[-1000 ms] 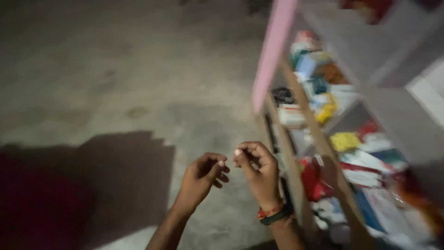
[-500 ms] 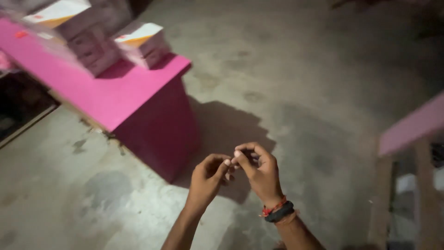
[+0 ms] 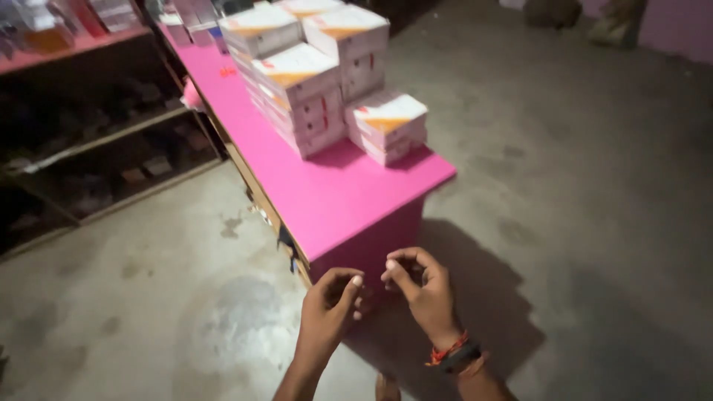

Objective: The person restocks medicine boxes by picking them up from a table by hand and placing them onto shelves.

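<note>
Both hands up in front of the chest, close together, over the bare concrete floor (image 3: 579,223) just past the near corner of the pink desk (image 3: 327,193).

Left hand (image 3: 330,308): fingers curled in, thumb tip out toward the right hand. Grip looks half-clenched, nothing visible in it; cannot tell whether it pinches something small.

Right hand (image 3: 423,293): fingers bent into a loose pinch, thumb against forefinger. Red thread and dark band on the wrist (image 3: 454,353). If there's an item between the fingertips, it's too small and too dark to resolve. Cannot tell grip content here either.

The two hands are almost touching at the fingertips, so my read is fiddling with or passing something tiny between them, mid-handling, not a reach or a place.

Nearest things: stacked white cartons with orange tops (image 3: 312,82) on the desk, one lower stack (image 3: 386,122) near the desk's edge. Well apart from both hands, untouched. Dark shelving (image 3: 96,163) to the left, contents unclear.

Next move, as judgement: needs a steady fingertip pinch and better light.
</note>
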